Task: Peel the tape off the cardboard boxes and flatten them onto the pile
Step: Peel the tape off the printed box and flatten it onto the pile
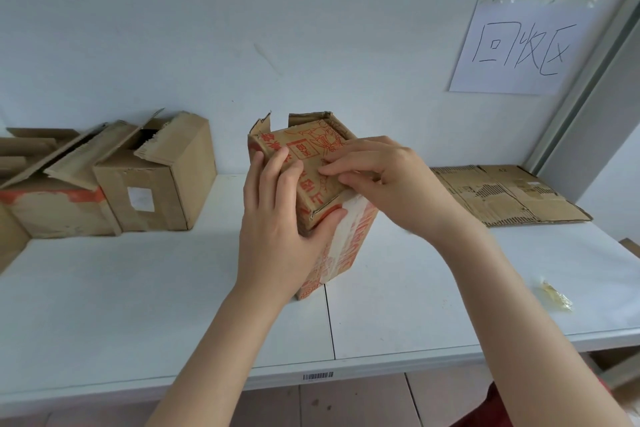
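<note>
A brown cardboard box with red print point(313, 149) stands upright in the middle of the white table point(138, 288). White tape with red letters point(353, 236) runs down its near right side. My left hand point(277, 218) grips the box's near left corner, thumb on the front edge. My right hand point(384, 177) rests on the box's top face, fingertips pressed at the tape near the top edge. At the back right lies the pile of flattened cardboard point(512, 198).
Several taped and part-open cardboard boxes point(152, 184) crowd the back left of the table. A crumpled wad of clear tape point(557, 295) lies at the right. A handwritten paper sign point(516, 45) is taped to the wall. The table's front edge runs below my forearms.
</note>
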